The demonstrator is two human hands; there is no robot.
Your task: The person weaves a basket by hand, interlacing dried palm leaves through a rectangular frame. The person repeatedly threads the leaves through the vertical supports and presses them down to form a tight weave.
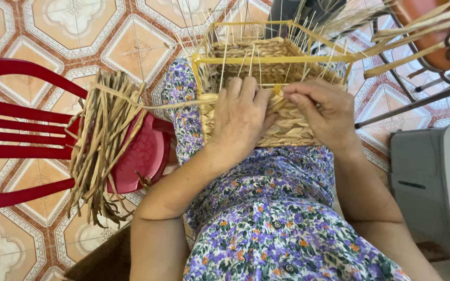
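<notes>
Looking down from the head camera, I see a half-woven straw basket [266, 93] resting on my lap, over a purple floral dress [266, 218]. Its rectangular frame of yellow rods [272, 60] stands open at the top, with thin uprights sticking out above the braided wall.

My left hand [238, 117] lies flat against the near wall of the basket, fingers curled over the top of the weaving; its grip presses on the braid, and a dried strand [175, 105] runs out from under it to the left. My right hand [326, 109] is just beside it, thumb and fingertips pinched shut on the braid at the wall's upper edge.

To my left, a bundle of dried reeds [102, 140] lies across a red plastic chair [22, 130] on the patterned tile floor [69, 31]. A grey box [428, 182] sits to my right.
</notes>
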